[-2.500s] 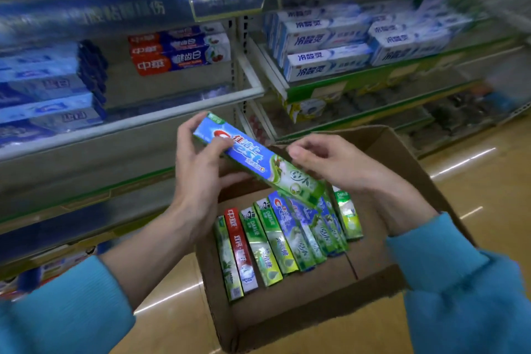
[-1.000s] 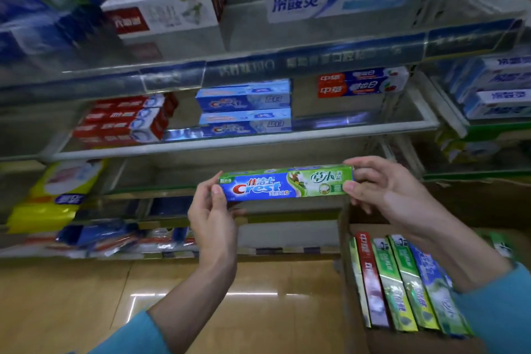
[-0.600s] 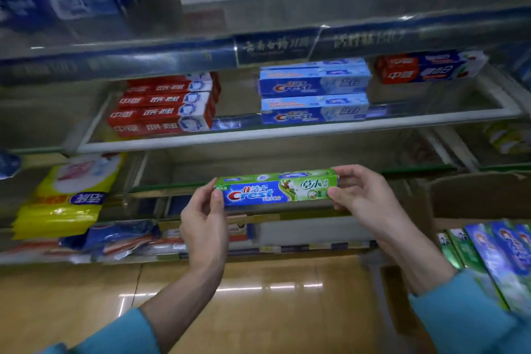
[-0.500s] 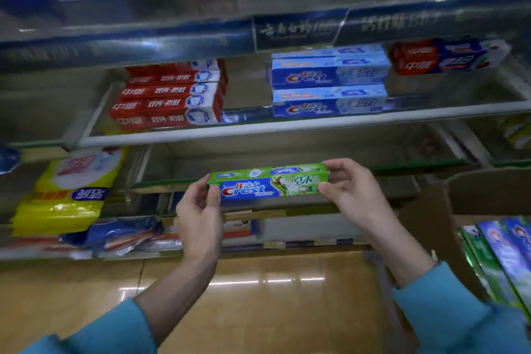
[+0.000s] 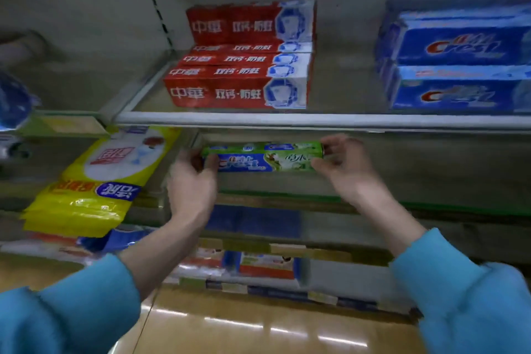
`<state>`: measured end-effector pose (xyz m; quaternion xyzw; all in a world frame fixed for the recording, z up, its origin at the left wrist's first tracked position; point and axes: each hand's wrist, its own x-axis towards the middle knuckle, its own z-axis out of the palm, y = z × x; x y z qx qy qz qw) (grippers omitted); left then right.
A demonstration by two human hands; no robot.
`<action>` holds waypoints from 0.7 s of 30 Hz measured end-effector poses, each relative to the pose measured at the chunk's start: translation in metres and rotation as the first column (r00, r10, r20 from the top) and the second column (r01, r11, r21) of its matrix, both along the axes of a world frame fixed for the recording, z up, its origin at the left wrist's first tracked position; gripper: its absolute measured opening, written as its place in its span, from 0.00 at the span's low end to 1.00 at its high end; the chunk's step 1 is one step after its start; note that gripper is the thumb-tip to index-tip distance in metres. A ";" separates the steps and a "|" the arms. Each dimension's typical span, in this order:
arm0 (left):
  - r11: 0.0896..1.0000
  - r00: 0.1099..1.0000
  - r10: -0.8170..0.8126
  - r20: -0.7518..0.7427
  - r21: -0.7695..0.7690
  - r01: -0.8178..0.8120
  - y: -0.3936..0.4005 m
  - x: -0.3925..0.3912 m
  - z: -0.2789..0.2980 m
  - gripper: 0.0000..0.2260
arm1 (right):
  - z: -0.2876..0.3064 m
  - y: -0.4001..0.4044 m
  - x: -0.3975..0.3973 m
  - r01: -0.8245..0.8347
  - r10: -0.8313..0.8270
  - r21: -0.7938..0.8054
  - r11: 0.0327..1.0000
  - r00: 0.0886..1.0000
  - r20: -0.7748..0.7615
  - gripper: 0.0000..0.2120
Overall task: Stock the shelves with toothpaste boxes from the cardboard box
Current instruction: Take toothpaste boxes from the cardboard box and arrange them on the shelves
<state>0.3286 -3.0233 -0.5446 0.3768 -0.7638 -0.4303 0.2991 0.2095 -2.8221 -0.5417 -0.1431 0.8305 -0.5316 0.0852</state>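
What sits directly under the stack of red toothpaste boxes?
The red boxes rest on the upper shelf. Below that shelf, both hands hold a green Crest box, left hand and right hand at its ends. The shelf under that box is blurred.

One green box (image 5: 263,156); two hands (both blurred); two blue boxes (image 5: 459,60)

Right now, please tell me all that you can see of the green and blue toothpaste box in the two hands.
The green and blue toothpaste box is a long, slim carton, apparently glossy cardboard. Its top face is green; its front is blue at the left with a red and white logo, turning green and white at the right. It lies level, lengthwise, under the grey shelf rail. The left hand holds its left end, the right hand its right end. The picture is blurred.
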 end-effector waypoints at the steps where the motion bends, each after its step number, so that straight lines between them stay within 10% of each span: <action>1: 0.999 1.000 -0.021 -0.011 -0.030 0.021 -0.013 -0.009 -0.006 0.11 | -0.008 -0.012 -0.009 0.010 -0.011 -0.007 1.000 0.999 -0.044 0.13; 10: 0.994 0.991 -0.109 -0.080 -0.011 0.109 -0.076 -0.090 -0.057 0.08 | -0.046 -0.065 -0.082 0.024 -0.004 0.083 0.996 0.973 -0.233 0.18; 21: 0.988 0.975 -0.111 0.191 -0.085 0.129 -0.091 -0.122 -0.083 0.16 | -0.082 -0.065 -0.091 0.078 -0.048 0.124 0.989 0.971 -0.233 0.18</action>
